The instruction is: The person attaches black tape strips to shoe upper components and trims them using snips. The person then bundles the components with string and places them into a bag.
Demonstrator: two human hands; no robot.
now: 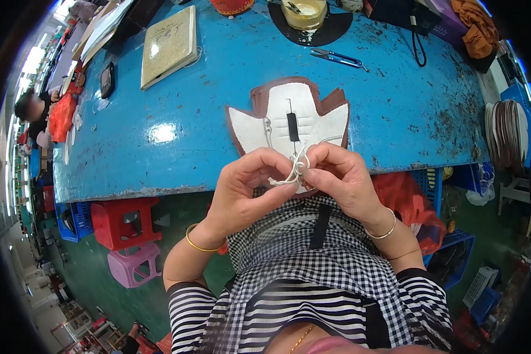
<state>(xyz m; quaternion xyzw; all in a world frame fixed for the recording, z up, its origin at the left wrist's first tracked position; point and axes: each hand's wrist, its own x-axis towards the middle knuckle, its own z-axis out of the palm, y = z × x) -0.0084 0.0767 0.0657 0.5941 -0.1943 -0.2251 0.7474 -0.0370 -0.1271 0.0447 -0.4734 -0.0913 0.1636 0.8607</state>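
Note:
My left hand [248, 184] and my right hand [343, 180] meet at the table's front edge. Between my fingertips is a looped, knotted white cord [296, 166]; both hands pinch it. Just beyond my fingers lies a stack of cut pieces [253, 125], white on top with brown edges, shaped like shoe uppers. The top piece bears stitched lines and a small black strip [292, 127] at its middle. My fingers and the cord hide the stack's near end.
The blue table [177, 118] holds thread snips [339, 59], a gold notebook [169, 47], a phone [107, 80] and a yellowish tub [304, 15]. Red stools [125, 221] stand below at left, a red bag [408, 206] at right. Another person [38, 112] is at far left.

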